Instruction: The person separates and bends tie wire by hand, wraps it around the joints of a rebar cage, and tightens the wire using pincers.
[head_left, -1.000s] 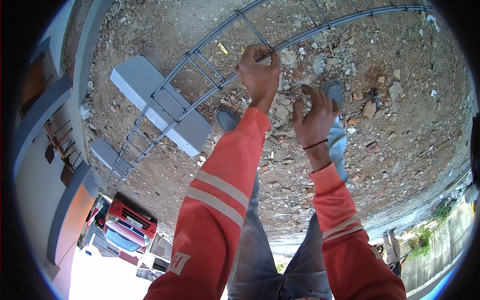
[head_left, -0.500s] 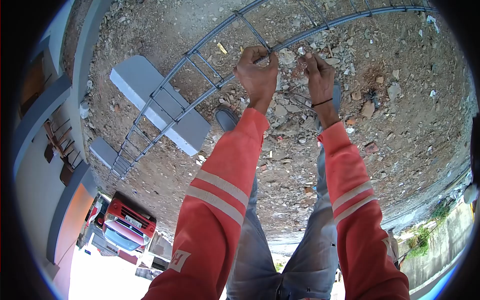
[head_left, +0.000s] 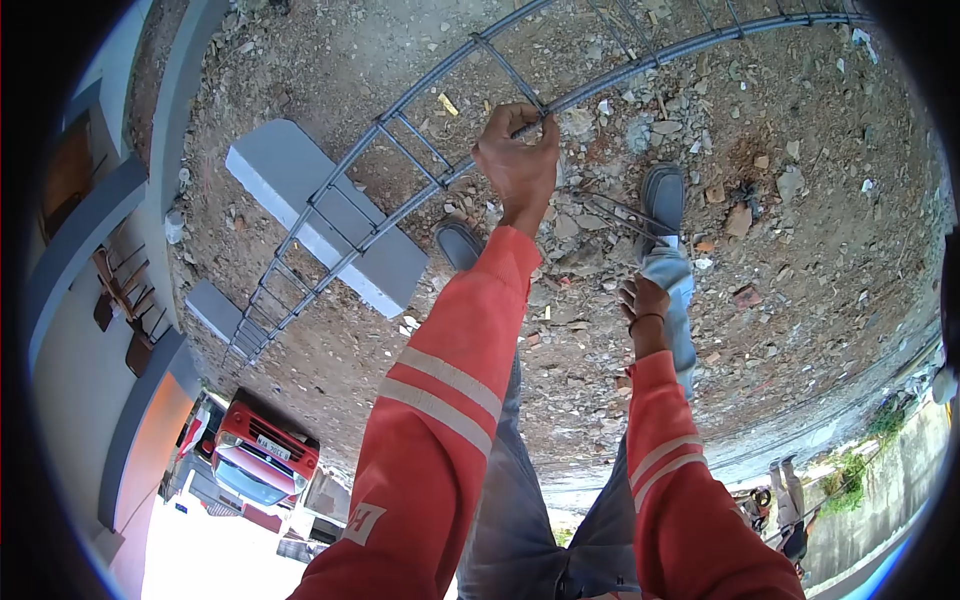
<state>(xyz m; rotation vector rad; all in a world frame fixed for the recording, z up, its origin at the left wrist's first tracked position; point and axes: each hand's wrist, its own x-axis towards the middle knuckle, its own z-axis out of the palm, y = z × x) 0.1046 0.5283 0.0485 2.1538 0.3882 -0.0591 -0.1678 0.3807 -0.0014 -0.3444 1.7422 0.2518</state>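
A long steel rebar cage [head_left: 410,150], made of ribbed bars joined by thin stirrups, curves across the upper part of the view. My left hand [head_left: 517,165] is closed on its nearer bar, thumb and forefinger pinched where a stirrup meets it. My right hand [head_left: 645,302] is away from the cage, over my right shin. Its fingers are loosely bent with gaps between them, and I see nothing in them. Thin dark wires [head_left: 625,212] lie beside my right shoe [head_left: 663,195], ahead of that hand.
Under the cage lie a large grey block [head_left: 300,190] and a smaller grey block [head_left: 225,310]. Stones and rubble cover the dirt ground [head_left: 800,260]. A red vehicle [head_left: 265,440] is at lower left, beside a building wall [head_left: 75,300]. Another person [head_left: 790,500] shows at lower right.
My right hand has drawn back from beside the cage joint toward my body, uncovering my right shoe. My left hand keeps its pinch at the same joint.
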